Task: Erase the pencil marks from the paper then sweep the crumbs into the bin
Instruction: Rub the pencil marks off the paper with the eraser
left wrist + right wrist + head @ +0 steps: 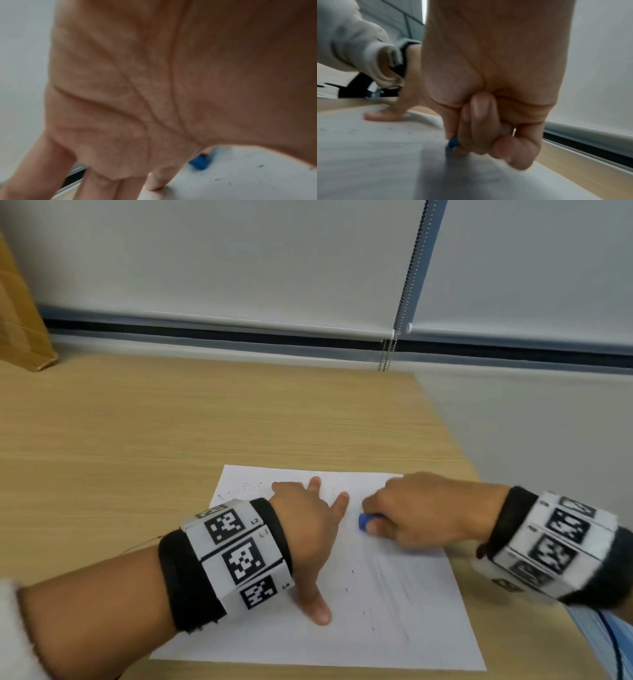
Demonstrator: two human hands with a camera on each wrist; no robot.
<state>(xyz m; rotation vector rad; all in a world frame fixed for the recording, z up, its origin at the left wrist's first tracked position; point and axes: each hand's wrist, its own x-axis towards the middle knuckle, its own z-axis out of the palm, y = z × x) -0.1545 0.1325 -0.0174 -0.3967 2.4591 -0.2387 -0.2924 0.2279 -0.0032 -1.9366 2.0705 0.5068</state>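
Note:
A white sheet of paper [394, 621] lies on the wooden desk [137, 440], with faint pencil lines at its right and dark crumbs [239, 487] scattered near its far left corner. My left hand [308, 529] presses flat on the paper with fingers spread. My right hand [411, 515] pinches a blue eraser [365, 521] whose tip touches the paper just right of my left fingers. The left wrist view shows the palm [154, 81] above the paper [248, 182] and the eraser [199, 163]. In the right wrist view curled fingers [481, 121] hold the eraser [453, 142].
A cardboard box [20, 313] stands at the desk's far left. White roller blinds [239, 261] with a bead chain [394, 350] hang behind the desk. The desk's right edge runs close to the paper. No bin is in view.

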